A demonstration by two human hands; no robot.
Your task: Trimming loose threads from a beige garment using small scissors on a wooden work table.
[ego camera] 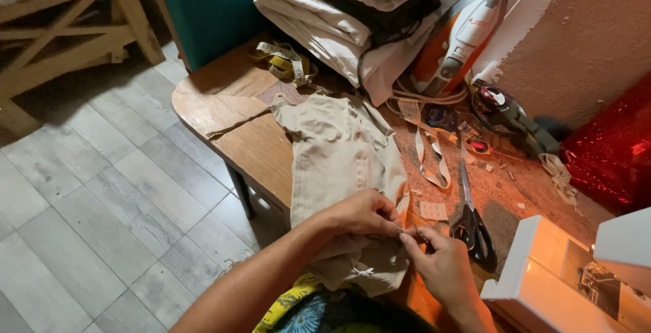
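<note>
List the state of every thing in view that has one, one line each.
left hand: pinching the beige garment
right hand: pinching it too, fingertips meeting the left's
beige garment: spread out, rumpled, draped over the table edge
scissors: closed, lying flat
iron: upright
measuring tape: loosely coiled

Left hand (359,214) and right hand (444,265) meet fingertip to fingertip, each grip pinched closed, forearms entering from six o'clock
</note>
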